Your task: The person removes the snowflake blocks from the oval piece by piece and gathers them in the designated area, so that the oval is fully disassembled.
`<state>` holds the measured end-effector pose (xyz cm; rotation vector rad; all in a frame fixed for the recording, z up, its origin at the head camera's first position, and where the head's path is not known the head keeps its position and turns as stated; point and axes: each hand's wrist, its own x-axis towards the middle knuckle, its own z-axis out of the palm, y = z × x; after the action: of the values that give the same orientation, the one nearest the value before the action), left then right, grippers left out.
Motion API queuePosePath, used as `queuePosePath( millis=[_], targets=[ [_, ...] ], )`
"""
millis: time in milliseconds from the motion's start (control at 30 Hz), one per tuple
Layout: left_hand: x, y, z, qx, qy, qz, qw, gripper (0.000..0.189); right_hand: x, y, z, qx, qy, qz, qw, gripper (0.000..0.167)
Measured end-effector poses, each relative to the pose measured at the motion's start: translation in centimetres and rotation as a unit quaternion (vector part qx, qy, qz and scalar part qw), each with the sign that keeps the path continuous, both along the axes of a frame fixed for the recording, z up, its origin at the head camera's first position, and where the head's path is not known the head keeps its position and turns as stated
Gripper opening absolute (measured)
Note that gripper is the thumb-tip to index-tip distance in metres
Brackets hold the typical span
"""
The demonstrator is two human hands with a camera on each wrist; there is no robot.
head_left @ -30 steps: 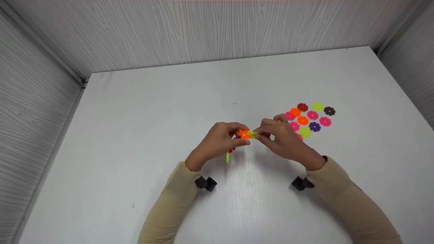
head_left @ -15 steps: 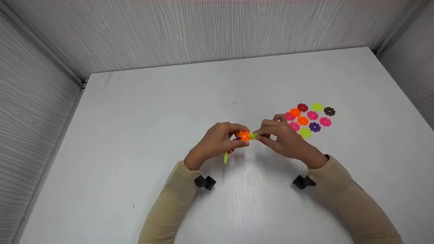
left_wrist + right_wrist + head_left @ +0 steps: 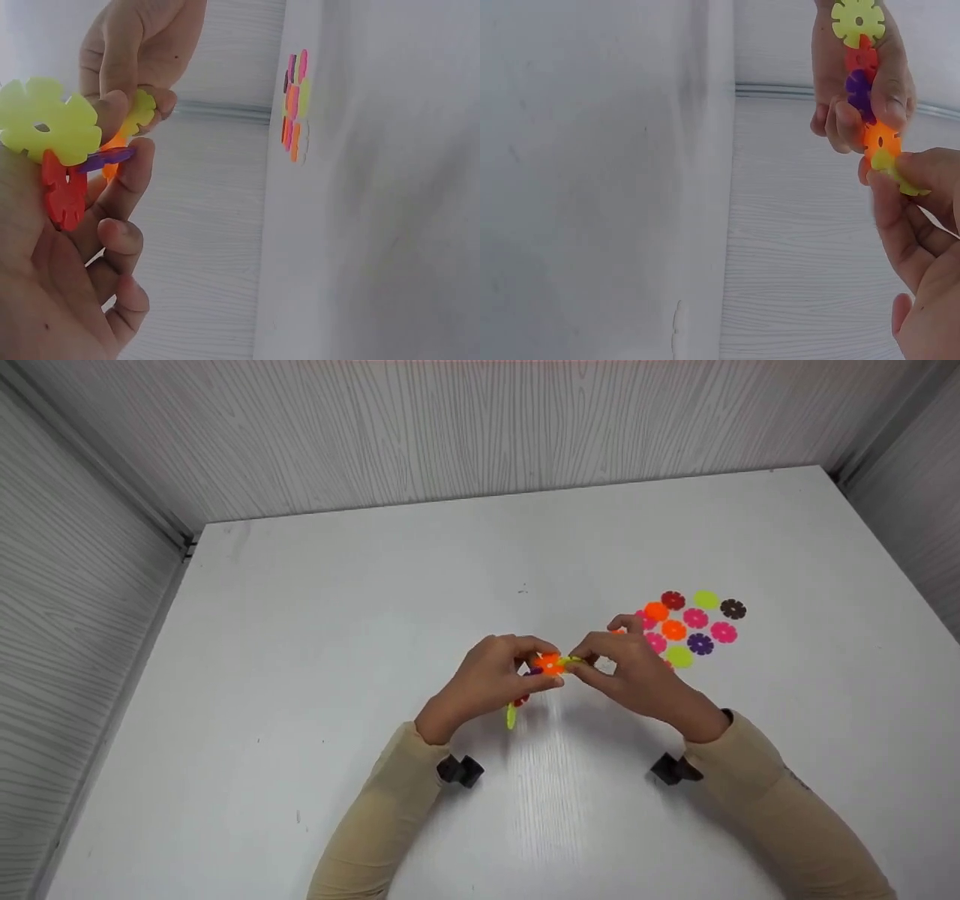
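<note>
My left hand (image 3: 495, 675) pinches an orange flower-shaped slotted disc (image 3: 550, 664) between thumb and fingers, above the table. From it runs a chain: a purple disc (image 3: 860, 94), a red disc (image 3: 864, 58) and a yellow-green disc (image 3: 67, 124) at the far end, hanging by the left palm. My right hand (image 3: 634, 667) pinches another yellow-green disc (image 3: 894, 174) between thumb and forefinger, at the orange disc's edge. The two overlap in the right wrist view; how deep the slots sit in each other is hidden by the fingertips.
Several loose flower discs lie flat on the white table (image 3: 337, 660), right of my right hand, among them a brown disc (image 3: 733, 609), a purple one (image 3: 700, 643) and a dark red one (image 3: 673, 600). Wood-grain panels (image 3: 450, 427) enclose the back and sides.
Both hands have shifted slightly right and towards me, together with the chain. The right fingers have changed their hold on the yellow-green disc a little. The loose discs stay in place.
</note>
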<state>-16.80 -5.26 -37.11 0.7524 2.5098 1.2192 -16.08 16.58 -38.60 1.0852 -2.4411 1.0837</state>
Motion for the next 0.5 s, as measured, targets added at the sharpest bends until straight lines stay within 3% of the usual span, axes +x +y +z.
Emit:
queuePosePath(
  millis=[133, 233, 367, 500],
  targets=[
    [-0.18, -0.29, 0.04, 0.025, -0.026, -0.034, 0.9988, 0.032, 0.02, 0.28, 0.18, -0.008, 0.009, 0.026, 0.9996, 0.012],
    [-0.21, -0.41, 0.1, 0.033, -0.019, -0.039, 0.9985, 0.032, 0.0, 0.24, 0.21, -0.019, 0.023, 0.032, 0.999, 0.015],
    [-0.09, -0.29, 0.18, 0.031, 0.05, -0.009, 0.9983, 0.033, -0.05, -0.09, -0.01, -0.046, 0.051, 0.011, 0.9976, 0.013],
    [-0.04, -0.24, 0.23, 0.009, 0.12, 0.012, 0.9926, 0.035, -0.16, -0.28, -0.19, -0.06, 0.065, -0.001, 0.9961, 0.01]
  ],
)
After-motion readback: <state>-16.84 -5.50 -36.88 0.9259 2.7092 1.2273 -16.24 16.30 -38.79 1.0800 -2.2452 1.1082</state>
